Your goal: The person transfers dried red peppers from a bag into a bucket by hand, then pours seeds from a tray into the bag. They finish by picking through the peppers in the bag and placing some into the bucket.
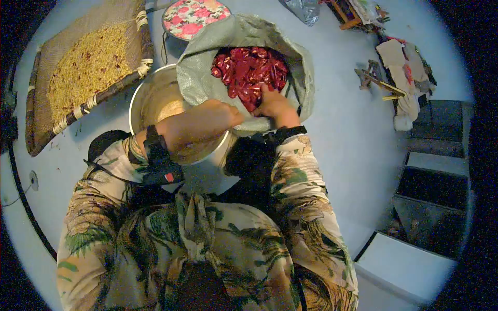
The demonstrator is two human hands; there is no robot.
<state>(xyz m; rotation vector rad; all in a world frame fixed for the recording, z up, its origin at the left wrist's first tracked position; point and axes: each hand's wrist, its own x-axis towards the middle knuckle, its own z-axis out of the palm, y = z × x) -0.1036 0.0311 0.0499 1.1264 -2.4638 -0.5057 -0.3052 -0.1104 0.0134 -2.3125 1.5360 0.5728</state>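
Note:
A pale green woven sack [194, 75] stands with its mouth rolled back, full of dried red chilies [249, 70]. My left hand [220, 115] is closed on the sack's near rim, fingers curled over it. Inside the near right part of the opening, my right hand [277, 108] is among the chilies with its fingers curled against them; the fingertips are partly hidden. Below my left forearm is a wide metal basin [136, 101], partly covered by the arm, with a light patch at its bottom.
On the left lies a framed mesh sieve [88, 67] spread with yellow seeds and red bits. A stool with a floral top [194, 18] stands behind the sack. Cloths [399, 67] and wooden pieces [378, 80] are at the right, above dark shelving [436, 181].

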